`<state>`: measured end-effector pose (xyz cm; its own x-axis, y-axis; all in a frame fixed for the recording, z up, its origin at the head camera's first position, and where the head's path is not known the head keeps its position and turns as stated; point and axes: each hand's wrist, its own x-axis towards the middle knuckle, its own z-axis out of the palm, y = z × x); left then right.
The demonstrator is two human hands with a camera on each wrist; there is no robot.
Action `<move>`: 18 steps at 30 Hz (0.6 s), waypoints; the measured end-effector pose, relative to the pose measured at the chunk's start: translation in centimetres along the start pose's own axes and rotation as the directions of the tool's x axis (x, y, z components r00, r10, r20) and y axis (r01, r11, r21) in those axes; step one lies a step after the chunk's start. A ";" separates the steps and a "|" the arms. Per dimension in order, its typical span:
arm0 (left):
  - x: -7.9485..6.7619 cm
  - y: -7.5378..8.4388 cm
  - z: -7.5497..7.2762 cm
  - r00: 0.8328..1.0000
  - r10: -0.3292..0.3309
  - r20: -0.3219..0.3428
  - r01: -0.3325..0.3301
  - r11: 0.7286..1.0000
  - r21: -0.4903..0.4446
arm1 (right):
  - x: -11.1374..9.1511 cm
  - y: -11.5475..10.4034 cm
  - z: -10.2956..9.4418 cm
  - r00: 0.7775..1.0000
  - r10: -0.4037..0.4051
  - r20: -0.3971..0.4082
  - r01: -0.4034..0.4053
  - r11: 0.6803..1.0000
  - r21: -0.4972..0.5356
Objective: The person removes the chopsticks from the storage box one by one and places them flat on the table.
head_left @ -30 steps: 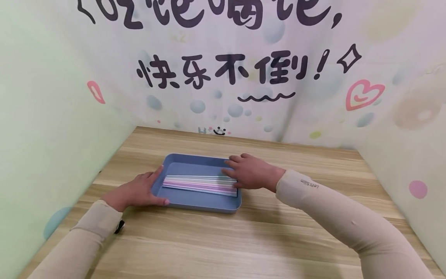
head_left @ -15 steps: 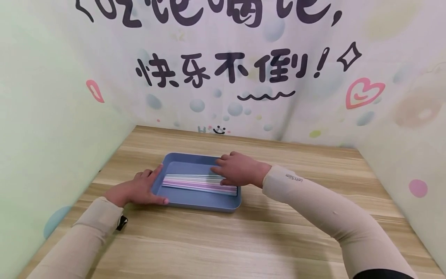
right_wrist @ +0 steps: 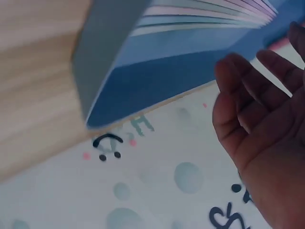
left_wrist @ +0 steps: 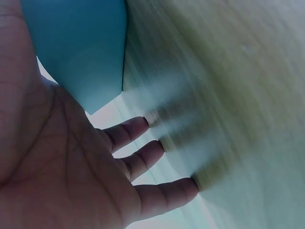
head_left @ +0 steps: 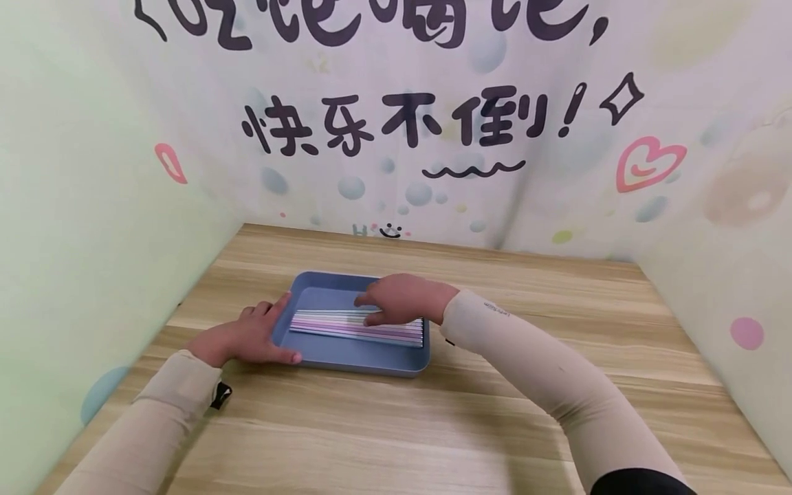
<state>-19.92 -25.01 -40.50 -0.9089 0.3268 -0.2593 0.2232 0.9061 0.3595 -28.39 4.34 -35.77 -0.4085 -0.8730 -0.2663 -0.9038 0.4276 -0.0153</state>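
A shallow blue tray (head_left: pixel 355 366) lies on the wooden table, holding a row of thin straight sticks (head_left: pixel 328 324) in pale white, pink and lilac, side by side along its length. My left hand (head_left: pixel 250 338) rests against the tray's left end, index finger along the rim and thumb at the front corner. In the left wrist view its other fingers (left_wrist: pixel 164 195) stretch down to the tabletop beside the tray wall (left_wrist: pixel 81 47). Over the sticks' middle hovers my right hand (head_left: pixel 402 299), fingers loosely bent. The right wrist view shows that palm (right_wrist: pixel 281 143) with nothing in it.
The wooden tabletop (head_left: pixel 346 426) runs around the tray. A printed cloth (head_left: pixel 396 199) with large black lettering hangs behind it. Pale walls (head_left: pixel 93 227) close in the left and right sides.
My right hand has moved left from the tray's right end to over the middle of the sticks. The left hand, tray and sticks have stayed in place.
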 end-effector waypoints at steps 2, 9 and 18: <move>-0.1 -0.2 0.1 1.000 0.004 -0.004 -0.004 1.000 -0.003 | 0.7 0.5 -0.1 1.000 0.004 0.013 -0.006 0.988 0.154; 0.0 -0.3 0.1 1.000 0.006 -0.004 -0.006 1.000 -0.011 | 1.7 2.7 -0.4 0.998 0.062 0.015 -0.062 0.901 0.429; 0.0 -0.1 -0.1 1.000 0.003 0.007 -0.003 1.000 -0.003 | 2.4 3.5 -0.1 0.993 0.115 0.037 -0.116 0.826 0.551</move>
<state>-19.93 -25.09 -40.44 -0.9058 0.3313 -0.2641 0.2248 0.9042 0.3632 -32.54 3.72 -36.36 -0.5048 -0.8088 -0.3017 -0.6291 0.5840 -0.5129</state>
